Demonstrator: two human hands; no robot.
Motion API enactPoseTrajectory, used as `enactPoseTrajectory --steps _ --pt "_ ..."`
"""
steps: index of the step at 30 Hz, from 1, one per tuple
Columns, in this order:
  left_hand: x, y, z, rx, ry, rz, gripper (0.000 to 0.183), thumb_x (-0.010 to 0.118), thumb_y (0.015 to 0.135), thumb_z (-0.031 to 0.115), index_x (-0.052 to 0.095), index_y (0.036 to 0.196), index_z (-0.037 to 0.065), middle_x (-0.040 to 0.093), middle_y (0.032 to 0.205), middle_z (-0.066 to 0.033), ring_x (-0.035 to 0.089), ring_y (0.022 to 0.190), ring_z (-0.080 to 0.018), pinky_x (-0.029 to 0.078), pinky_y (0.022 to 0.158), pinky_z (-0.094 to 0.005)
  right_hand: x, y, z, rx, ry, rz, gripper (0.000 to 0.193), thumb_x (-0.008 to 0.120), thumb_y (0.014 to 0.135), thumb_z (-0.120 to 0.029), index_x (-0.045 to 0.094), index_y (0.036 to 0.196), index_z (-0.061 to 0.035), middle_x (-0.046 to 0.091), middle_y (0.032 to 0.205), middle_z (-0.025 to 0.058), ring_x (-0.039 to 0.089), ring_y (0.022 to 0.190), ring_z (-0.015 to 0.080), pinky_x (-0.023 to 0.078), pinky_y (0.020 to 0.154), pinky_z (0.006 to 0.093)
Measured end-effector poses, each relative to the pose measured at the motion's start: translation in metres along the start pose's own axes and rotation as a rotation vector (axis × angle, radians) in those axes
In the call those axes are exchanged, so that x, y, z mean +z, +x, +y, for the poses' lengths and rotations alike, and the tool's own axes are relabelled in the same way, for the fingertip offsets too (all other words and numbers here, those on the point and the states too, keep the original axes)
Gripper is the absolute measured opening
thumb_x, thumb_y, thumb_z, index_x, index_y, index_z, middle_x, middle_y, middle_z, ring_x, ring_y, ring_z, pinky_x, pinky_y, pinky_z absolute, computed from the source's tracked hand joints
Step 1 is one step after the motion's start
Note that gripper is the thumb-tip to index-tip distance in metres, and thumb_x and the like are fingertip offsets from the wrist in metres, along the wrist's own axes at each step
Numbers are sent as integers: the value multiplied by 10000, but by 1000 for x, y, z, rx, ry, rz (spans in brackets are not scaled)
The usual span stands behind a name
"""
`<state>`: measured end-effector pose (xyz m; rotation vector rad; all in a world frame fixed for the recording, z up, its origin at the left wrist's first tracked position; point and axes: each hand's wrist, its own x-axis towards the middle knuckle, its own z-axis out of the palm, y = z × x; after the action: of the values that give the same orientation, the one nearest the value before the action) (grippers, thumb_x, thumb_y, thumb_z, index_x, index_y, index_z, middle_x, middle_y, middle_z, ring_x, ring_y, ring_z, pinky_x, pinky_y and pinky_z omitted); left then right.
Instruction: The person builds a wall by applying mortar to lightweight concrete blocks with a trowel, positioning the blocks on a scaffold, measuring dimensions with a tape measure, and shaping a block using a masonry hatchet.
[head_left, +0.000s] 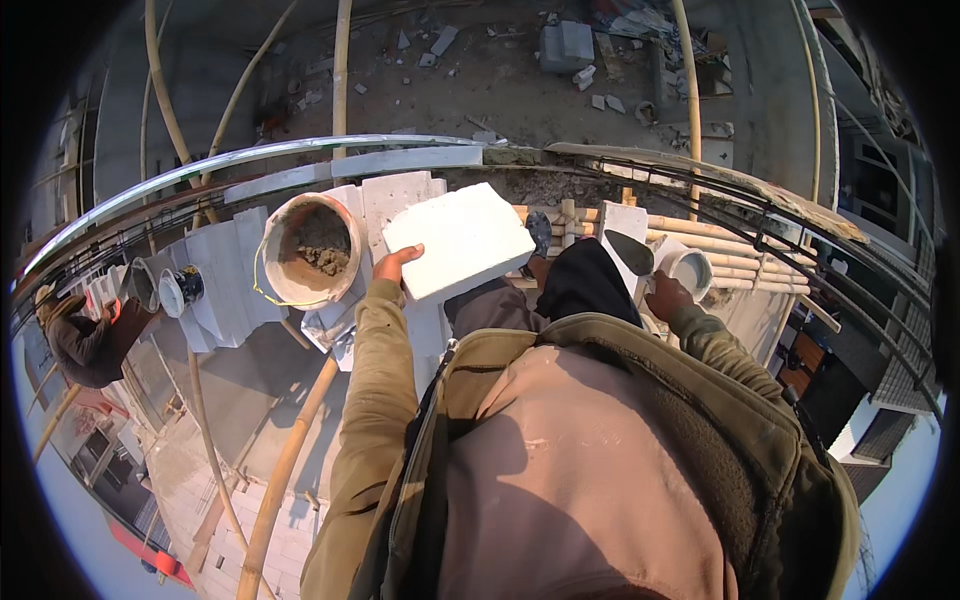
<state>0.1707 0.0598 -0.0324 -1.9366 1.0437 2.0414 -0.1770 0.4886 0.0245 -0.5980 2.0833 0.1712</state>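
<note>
A white lightweight concrete block (460, 240) is in the grip of my left hand (398, 262), its thumb over the near left corner. Left of it a bucket (322, 250) with a yellow handle holds grey mortar (325, 262). On my right side, my right hand (668, 297) is closed round the handle of a trowel, its dark rounded blade (630, 253) pointing left and away from me. Just beyond that hand stands a pale round container (690, 268), and a white block (624, 222) is behind the blade.
Bamboo poles (735, 250) form a platform on the right, and upright poles (342, 70) rise around me. Steel bars (745, 222) run along the ledge. Far below lies ground with rubble (445, 40). Another person (85, 340) works at the far left, near more buckets (182, 288).
</note>
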Motion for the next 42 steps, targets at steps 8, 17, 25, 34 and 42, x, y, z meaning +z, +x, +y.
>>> enactPoseTrajectory --steps 8,17,25,34,42 --pt "82 91 -9 -187 -241 -456 677 731 869 355 532 1430 33 613 1376 -214 602 1250 -368 485 1020 -498 81 -16 32 244 417 27 619 734 851 -305 525 1314 50 658 1196 332 628 1147 489 509 975 511" --pt "117 163 56 -308 -64 -469 690 786 837 373 544 1395 48 616 1343 -206 625 1193 -405 522 973 -591 182 -64 -65 479 669 -29 503 719 878 -364 604 1199 5 690 1028 286 673 991 467 535 853 512" --pt "139 142 108 -324 597 -586 683 728 813 372 556 1419 108 664 1320 -159 653 1151 -377 524 940 -567 210 -131 -58 905 1101 224 417 643 967 -331 593 1145 42 695 978 293 677 911 478 531 780 554" --pt "166 165 107 -26 1092 -649 514 717 836 302 711 1236 -19 705 1220 -127 630 1132 -282 441 1048 -388 256 -83 6 994 1493 648 336 568 953 -328 645 1159 -74 690 1003 215 700 911 374 560 772 511" --pt "266 35 76 -65 1194 -213 570 790 753 281 678 1229 -12 718 1110 -155 676 1015 -320 530 925 -432 216 24 148 1096 1568 696 415 597 885 -308 662 1194 -39 667 1255 254 601 1208 455 482 1047 507"
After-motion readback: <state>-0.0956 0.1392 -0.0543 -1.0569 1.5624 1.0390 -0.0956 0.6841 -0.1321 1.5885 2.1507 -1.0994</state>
